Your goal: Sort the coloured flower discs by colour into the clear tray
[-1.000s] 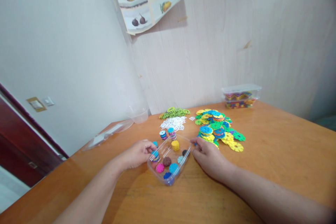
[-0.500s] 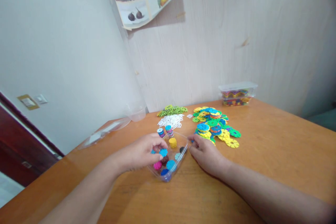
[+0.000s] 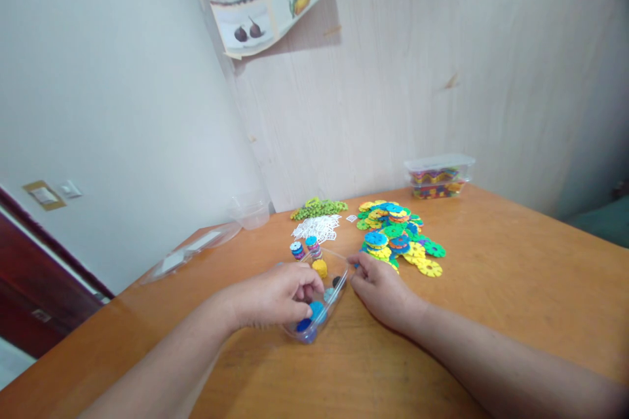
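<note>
A clear plastic container sits on the table and holds small stacks of notched discs. Inside are yellow discs, black discs, pale teal discs, light blue discs and dark blue discs. My left hand reaches over the left side, fingers curled and thumb bent towards the light blue stack. What its fingers hold, if anything, is hidden. My right hand is closed at the container's right corner, thumb and forefinger pinching the rim. Two mixed disc stacks stand just behind.
Large notched discs lie piled to the right. White flat pieces and green pieces are heaped behind. A closed box of colourful pieces stands back right. A clear tub and lids lie left on the wooden table.
My left hand has shifted right and slightly down over the container, now covering the pink and brown discs. The light blue disc at its fingertips is out of sight. My right hand stays at the rim.
</note>
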`<state>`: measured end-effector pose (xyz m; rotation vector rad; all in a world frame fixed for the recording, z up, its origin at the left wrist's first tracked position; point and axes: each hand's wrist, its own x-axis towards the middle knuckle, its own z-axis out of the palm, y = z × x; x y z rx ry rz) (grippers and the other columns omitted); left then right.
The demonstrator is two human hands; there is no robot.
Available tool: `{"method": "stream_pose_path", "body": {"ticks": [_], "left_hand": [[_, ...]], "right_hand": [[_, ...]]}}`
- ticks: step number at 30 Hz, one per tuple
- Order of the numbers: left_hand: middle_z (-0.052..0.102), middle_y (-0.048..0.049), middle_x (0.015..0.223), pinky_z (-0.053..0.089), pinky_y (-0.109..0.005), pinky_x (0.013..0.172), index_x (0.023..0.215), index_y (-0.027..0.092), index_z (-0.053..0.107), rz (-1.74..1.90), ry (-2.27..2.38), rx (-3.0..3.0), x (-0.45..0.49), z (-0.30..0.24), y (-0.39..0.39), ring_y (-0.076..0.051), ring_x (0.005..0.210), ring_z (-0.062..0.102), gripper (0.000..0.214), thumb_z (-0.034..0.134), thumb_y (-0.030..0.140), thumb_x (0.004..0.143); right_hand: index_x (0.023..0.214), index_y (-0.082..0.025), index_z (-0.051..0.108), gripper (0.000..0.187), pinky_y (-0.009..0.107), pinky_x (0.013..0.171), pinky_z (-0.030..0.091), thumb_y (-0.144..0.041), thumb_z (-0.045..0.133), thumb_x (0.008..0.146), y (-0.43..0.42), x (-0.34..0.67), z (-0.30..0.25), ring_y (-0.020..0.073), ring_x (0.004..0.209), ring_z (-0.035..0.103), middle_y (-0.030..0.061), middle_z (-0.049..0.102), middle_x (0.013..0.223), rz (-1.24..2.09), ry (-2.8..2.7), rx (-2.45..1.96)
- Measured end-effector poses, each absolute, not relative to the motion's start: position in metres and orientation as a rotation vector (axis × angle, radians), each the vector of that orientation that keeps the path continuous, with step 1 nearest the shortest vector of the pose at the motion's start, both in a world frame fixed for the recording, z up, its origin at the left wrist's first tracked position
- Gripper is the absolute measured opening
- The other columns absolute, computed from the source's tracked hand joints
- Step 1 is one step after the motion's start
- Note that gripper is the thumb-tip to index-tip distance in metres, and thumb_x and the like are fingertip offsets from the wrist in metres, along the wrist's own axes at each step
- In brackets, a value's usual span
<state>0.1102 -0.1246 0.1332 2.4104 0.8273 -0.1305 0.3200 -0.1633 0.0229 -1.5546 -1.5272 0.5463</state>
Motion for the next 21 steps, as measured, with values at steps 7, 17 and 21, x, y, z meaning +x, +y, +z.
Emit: {"method": "stream_pose_path", "body": {"ticks": [7, 17, 21], "left_hand": [[0.065, -0.0035, 0.089, 0.046, -0.026, 0.071, 0.099, 0.015, 0.062, 0.26, 1.052, 2.325, 0.081, 0.141, -0.102, -0.015, 0.08, 0.058, 0.025, 0.054, 0.03, 0.081], [0.064, -0.0049, 0.089, 0.045, -0.026, 0.07, 0.101, 0.013, 0.064, 0.233, 1.145, 2.223, 0.041, 0.099, -0.075, -0.016, 0.079, 0.058, 0.036, 0.062, 0.04, 0.077], [0.061, -0.0046, 0.087, 0.044, -0.024, 0.067, 0.1, 0.012, 0.066, 0.216, 1.089, 2.221, 0.043, 0.09, -0.075, -0.014, 0.075, 0.055, 0.041, 0.066, 0.044, 0.075]], "right_hand": [[0.107, -0.018, 0.062, 0.032, 0.026, 0.059, 0.038, -0.018, 0.049, 0.078, -0.167, 0.321, 0.026, 0.015, 0.064, 0.056, -0.0012, 0.06, 0.067, 0.577, -1.544, -1.54], [0.107, -0.017, 0.061, 0.03, 0.027, 0.061, 0.041, -0.021, 0.048, 0.08, -0.166, 0.319, 0.029, 0.0162, 0.067, 0.057, -0.0003, 0.059, 0.069, 0.604, -1.534, -1.549], [0.108, -0.016, 0.061, 0.032, 0.026, 0.06, 0.041, -0.019, 0.048, 0.079, -0.166, 0.319, 0.028, 0.0156, 0.065, 0.056, -0.0007, 0.059, 0.068, 0.629, -1.528, -1.546]]}}
